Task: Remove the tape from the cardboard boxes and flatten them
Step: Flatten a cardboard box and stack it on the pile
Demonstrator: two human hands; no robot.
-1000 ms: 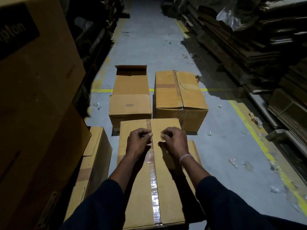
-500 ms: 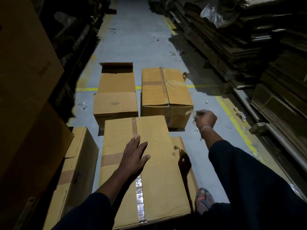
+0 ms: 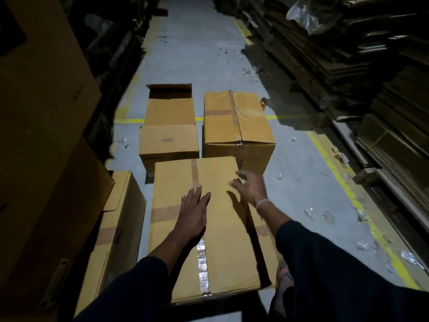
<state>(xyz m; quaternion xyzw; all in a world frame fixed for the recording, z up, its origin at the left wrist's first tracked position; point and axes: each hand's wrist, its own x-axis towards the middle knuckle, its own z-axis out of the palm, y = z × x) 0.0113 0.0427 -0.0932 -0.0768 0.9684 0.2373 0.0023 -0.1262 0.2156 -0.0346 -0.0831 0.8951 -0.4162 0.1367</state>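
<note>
Left hand (image 3: 193, 214) lies flat, fingers straight; right hand (image 3: 251, 190) hovers, fingers loosely spread (blurred).

Dim aisle, dark edges; right hand (image 3: 251, 189) motion-blurred, hard shadows

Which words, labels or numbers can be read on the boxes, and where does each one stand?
No text here can be read.
Open box: small dark print on its near flap, too small to read.
Taped box behind: a row of faint marks, blurred.
</note>
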